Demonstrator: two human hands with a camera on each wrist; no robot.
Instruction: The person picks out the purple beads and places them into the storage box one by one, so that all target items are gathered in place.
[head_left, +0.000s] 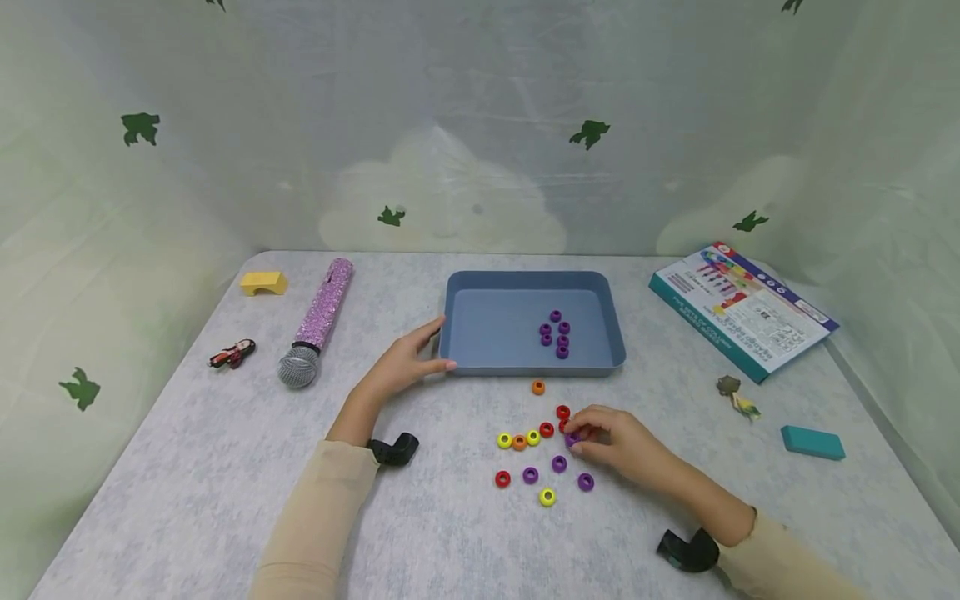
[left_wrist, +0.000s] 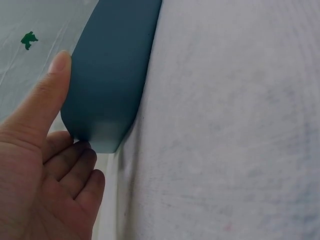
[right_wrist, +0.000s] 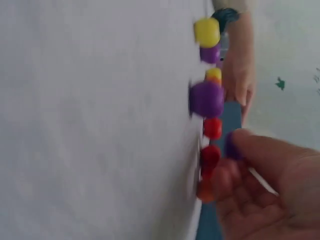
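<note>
Pinching a purple bead, right hand is at 5 o'clock off the blue tray; fingers narrow, likely because the bead is so small. Left hand at the tray's 8 o'clock, thumb and fingers spread against the corner, probably to stop it sliding. Six tray beads, all purple, toward 4 o'clock inside, presumably kept by colour. Mixed loose beads on worktop at 6 o'clock, handy for the right.
</note>
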